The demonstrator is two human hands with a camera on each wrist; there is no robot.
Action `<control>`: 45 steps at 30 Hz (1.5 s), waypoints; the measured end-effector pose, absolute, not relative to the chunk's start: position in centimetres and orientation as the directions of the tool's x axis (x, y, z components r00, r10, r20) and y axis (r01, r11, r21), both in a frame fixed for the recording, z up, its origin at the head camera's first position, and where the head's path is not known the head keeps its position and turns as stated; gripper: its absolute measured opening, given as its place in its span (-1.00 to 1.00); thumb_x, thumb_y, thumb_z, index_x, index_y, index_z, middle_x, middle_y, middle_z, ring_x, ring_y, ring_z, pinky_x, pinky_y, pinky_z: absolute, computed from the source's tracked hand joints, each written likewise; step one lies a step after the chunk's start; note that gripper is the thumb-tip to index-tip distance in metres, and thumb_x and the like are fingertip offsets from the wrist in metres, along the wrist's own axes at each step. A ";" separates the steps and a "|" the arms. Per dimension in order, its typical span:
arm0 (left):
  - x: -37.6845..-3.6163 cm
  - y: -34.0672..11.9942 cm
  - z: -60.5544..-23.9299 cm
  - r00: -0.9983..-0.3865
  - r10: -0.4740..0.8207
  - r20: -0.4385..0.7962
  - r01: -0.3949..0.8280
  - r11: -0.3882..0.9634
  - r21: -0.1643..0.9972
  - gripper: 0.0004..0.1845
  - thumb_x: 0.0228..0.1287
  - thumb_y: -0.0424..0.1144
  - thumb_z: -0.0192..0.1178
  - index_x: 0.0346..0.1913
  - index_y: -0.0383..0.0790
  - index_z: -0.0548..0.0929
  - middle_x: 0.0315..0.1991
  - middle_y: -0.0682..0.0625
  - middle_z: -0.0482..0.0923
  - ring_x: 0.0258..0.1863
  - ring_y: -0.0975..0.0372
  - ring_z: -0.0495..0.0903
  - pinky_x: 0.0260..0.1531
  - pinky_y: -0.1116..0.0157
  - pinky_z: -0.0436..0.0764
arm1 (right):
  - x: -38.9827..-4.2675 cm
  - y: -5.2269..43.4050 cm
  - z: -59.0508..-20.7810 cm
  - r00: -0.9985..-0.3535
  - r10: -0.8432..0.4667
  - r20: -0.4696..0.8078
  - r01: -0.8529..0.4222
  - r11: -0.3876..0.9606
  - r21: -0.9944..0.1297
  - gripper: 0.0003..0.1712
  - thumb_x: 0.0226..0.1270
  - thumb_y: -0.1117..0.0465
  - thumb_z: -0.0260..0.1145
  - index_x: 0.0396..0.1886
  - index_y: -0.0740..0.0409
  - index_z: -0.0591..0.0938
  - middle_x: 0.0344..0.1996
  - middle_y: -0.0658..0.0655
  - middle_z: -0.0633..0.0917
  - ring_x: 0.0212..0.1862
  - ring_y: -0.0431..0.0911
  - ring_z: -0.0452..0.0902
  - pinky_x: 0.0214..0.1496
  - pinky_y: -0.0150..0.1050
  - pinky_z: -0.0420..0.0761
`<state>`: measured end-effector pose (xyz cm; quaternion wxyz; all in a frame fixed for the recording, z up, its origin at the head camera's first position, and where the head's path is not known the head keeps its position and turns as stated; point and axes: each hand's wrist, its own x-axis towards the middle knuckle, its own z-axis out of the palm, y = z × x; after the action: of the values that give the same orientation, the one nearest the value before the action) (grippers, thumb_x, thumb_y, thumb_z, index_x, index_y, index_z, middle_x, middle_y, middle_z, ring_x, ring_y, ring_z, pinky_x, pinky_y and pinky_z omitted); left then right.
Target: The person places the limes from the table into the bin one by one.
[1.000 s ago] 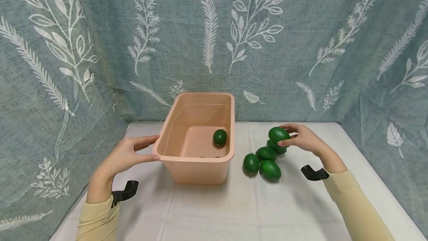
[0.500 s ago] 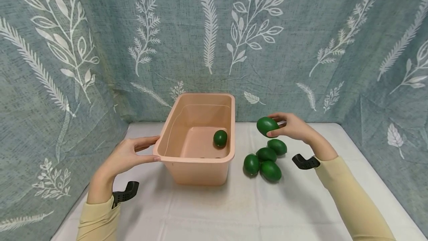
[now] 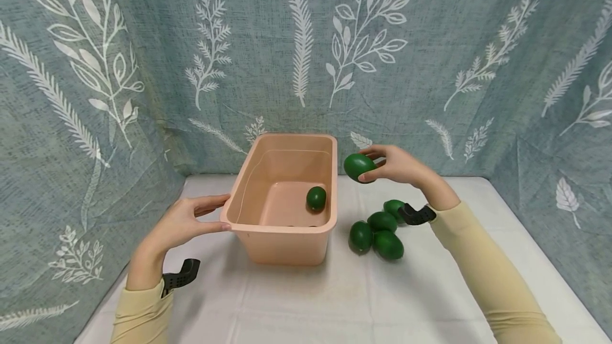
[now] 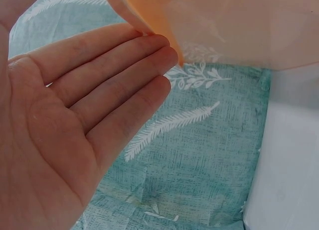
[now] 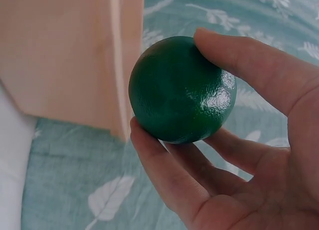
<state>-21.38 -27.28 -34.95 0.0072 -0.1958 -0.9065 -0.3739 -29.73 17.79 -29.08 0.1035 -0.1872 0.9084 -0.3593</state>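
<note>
My right hand (image 3: pixel 396 163) holds a green lime (image 3: pixel 359 167) between thumb and fingertips, raised above the table just right of the pink plastic bin (image 3: pixel 287 229). In the right wrist view, the smooth, glossy lime (image 5: pixel 182 90) sits between the thumb on top and fingers below, with the bin's wall behind it. My left hand (image 3: pixel 184 222) rests straight fingers and thumb against the bin's near left corner; its fingers (image 4: pixel 124 80) meet the rim in the left wrist view. Inside the bin lies one lime (image 3: pixel 316 198), with dark tips of others mostly hidden behind the front rim.
Several limes (image 3: pixel 388 244) lie clustered on the white tablecloth (image 3: pixel 306 301) to the right of the bin, the farthest partly covered by the black wrist mount (image 3: pixel 417 214). A blue-green leaf-patterned curtain (image 3: pixel 268 68) encloses the back and sides.
My right hand has lifted the lime off the cluster and carried it up and left toward the bin. The left hand has stayed at the bin's corner.
</note>
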 end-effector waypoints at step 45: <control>-21.2 -27.0 -34.8 -0.924 0.353 0.150 0.356 0.647 0.674 -0.30 0.05 0.07 0.39 0.28 -0.06 0.49 0.22 -0.03 0.50 0.25 -0.04 0.44 0.20 0.05 0.51 | -31.7 8.6 -27.2 -0.834 -0.552 0.004 -0.392 0.587 -0.709 -0.31 0.19 0.00 0.39 0.30 0.05 0.45 0.19 0.19 0.55 0.19 0.02 0.52 0.19 -0.15 0.59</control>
<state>-21.16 -27.03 -34.75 0.0025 -0.1953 -0.9076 -0.3717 -31.69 8.60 -27.20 0.1088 -0.2671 0.8840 -0.3679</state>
